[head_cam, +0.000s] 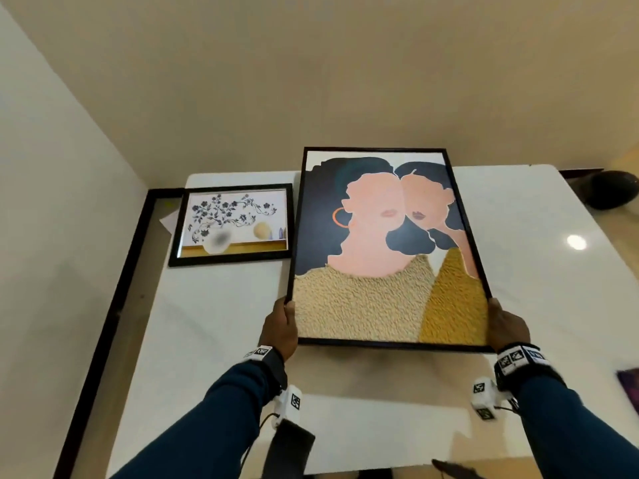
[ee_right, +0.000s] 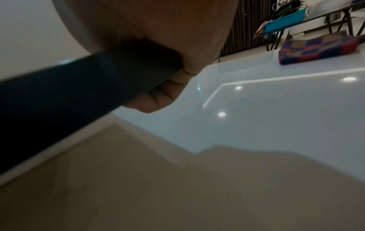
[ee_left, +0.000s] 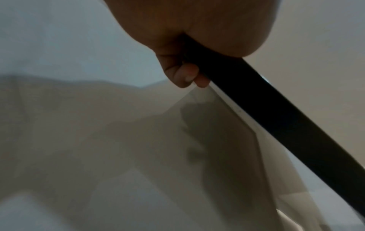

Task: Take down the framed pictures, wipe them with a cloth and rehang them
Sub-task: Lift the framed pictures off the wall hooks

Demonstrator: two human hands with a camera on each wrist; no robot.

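Observation:
A large black-framed picture of two figures hangs in the air over the white table, tilted up toward me. My left hand grips its lower left corner, fingers curled under the black frame edge. My right hand grips the lower right corner, thumb over the frame edge. A smaller black-framed picture of flowers and a vase lies flat on the table at the far left. A folded blue and red checked cloth lies on the table to the right.
A white wall runs along the left, with a dark strip between it and the table. A dark round object sits beyond the table's far right corner. Chairs and clutter stand further off in the right wrist view.

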